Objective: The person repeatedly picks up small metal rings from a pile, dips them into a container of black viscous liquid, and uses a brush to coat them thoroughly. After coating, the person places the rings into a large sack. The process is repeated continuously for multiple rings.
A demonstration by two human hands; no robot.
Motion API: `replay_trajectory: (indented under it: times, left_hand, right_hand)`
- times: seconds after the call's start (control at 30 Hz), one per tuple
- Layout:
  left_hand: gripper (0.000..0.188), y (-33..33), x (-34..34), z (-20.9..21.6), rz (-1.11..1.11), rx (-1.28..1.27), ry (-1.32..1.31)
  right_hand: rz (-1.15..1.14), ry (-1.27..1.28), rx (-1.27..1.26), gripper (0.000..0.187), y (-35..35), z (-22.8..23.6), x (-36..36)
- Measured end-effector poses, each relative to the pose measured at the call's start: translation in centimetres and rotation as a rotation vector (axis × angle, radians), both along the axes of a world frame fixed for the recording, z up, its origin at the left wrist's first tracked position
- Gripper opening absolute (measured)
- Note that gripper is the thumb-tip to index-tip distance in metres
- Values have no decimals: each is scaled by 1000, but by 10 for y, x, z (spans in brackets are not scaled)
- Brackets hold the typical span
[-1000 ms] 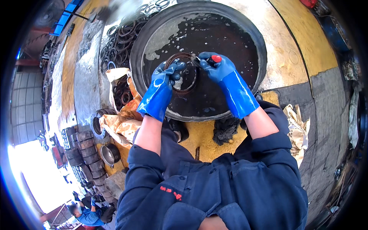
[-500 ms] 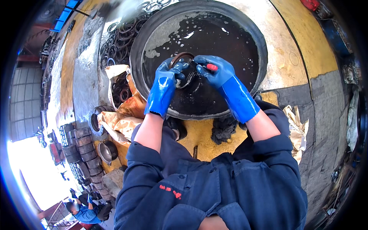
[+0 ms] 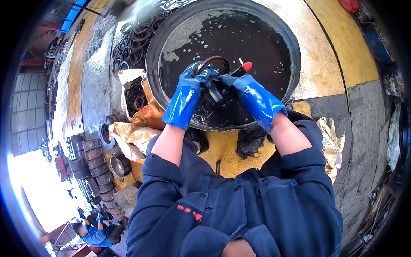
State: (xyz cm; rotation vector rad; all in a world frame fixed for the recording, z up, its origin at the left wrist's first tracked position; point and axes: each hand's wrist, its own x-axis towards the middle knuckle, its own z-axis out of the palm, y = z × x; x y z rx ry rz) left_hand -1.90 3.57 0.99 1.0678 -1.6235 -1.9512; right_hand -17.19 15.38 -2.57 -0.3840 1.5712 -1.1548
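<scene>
Over a wide round black tub (image 3: 153, 55) of dark liquid, both my hands wear wet blue rubber gloves. My left hand (image 3: 195, 77) is closed round one side of a dark brown ring (image 3: 219, 58), which looks like a seal. Close beside it, my right hand (image 3: 239, 81) grips a black tool with a red-ended handle (image 3: 246, 67) that sticks out past the fingers. A flat grey strip (image 3: 215, 92) shows below the fingers, between the hands; whether it belongs to the tool I cannot tell. The gloves hide the tool's working end.
Many dark rings (image 3: 136, 40) lie heaped left of the tub. An opened paper sack (image 3: 147, 112) with more rings stands nearer. A black rag (image 3: 249, 144) lies below the tub, and crumpled paper (image 3: 332, 145) is at right. Another person (image 3: 95, 235) sits far off at lower left.
The ring has tipped up and shows more of its round opening. My right hand has turned, so the red handle end now points up and right. The grey strip has come into sight.
</scene>
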Motion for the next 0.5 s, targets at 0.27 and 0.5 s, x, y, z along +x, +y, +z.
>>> replay_trajectory:
  times: [0.27,0.5]
  left_hand:
    - [28,-4,3,-1,-53,3,36]
    - [24,0,-4,-1,-7,-56,61]
  right_hand:
    - [197,1233,-245,27,14,32,2]
    - [74,151,-65,30,4,-12,-1]
